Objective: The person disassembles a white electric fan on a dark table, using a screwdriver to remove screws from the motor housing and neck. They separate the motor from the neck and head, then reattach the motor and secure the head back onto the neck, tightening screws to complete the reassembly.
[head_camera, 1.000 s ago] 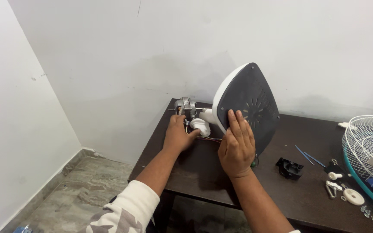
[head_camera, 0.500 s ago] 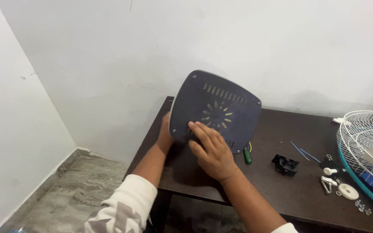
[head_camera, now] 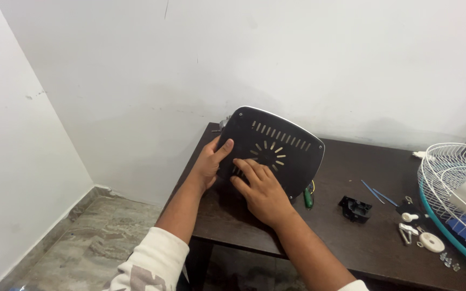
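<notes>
Both hands press the dark vented fan base cover [head_camera: 273, 153] at the table's [head_camera: 351, 237] left end — left hand [head_camera: 210, 161] gripping its edge, right hand [head_camera: 260, 188] spread flat, fingers released — so steady, even pressure seems wisest.

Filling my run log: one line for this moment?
left hand: grips edge of dark slotted plastic cover | right hand: flat on cover | dark wooden table

One dark vented panel [head_camera: 276, 151] stands on the one counter [head_camera: 362, 242]. Two hands rest on the panel, left hand [head_camera: 211, 161] and right hand [head_camera: 260, 188]. There is one green-handled screwdriver [head_camera: 308, 198], one black plastic block [head_camera: 355, 208], two thin blue sticks [head_camera: 378, 194] and one wire fan guard [head_camera: 451, 167].
</notes>
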